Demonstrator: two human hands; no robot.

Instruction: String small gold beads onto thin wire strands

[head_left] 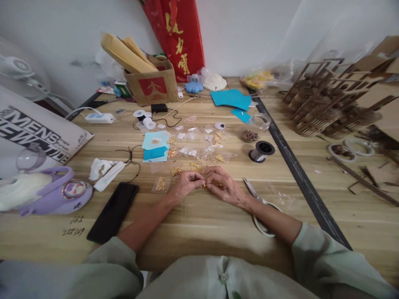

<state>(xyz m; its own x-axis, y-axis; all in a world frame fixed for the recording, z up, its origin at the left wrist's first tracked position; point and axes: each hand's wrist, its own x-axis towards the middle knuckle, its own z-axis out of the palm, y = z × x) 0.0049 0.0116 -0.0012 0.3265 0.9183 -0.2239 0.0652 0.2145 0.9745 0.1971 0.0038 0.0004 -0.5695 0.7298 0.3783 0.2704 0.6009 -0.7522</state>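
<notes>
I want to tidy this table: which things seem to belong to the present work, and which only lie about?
Likely in the work: bag of gold pieces near the left hand; spool; scissors.

Likely just lying about: phone; power strip; red bag.

Gold beads [176, 171], blk phone [112, 212], lt-grn sleeves [107, 265]

Left hand [188, 185], right hand [226, 189] close together near gold beads [176, 171]; scissors [252, 189], wire spool [258, 155] to right
</notes>
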